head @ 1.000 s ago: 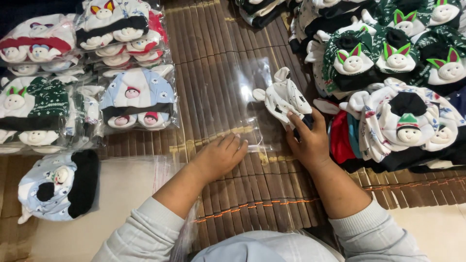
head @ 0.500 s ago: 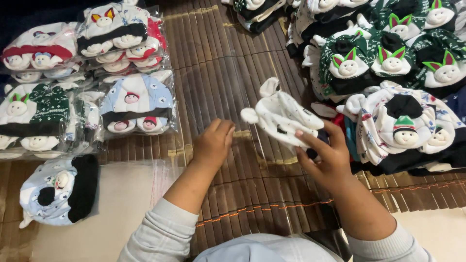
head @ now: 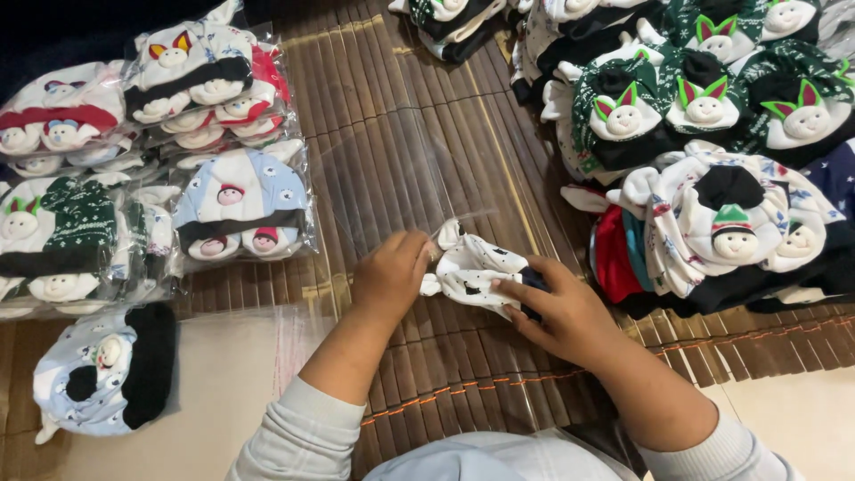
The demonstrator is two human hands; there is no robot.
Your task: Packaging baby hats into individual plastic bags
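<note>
White spotted hat (head: 472, 272) sits mid-mat, pinched by the right hand (head: 557, 312), only its tip inside the clear bag (head: 392, 183) whose mouth the left hand (head: 392, 276) grips. Bagged hats (head: 240, 209) lie left; loose hats (head: 712, 214) wait far right.

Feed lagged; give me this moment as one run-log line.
left hand: holds clear bag mouth | right hand: grips white hat, at bag mouth | bagged hats: left on mat

On the mat (head: 419, 116), bagged hats (head: 236, 209) lie left, loose hats (head: 712, 205) right, a clear bag (head: 392, 178) between them.
</note>
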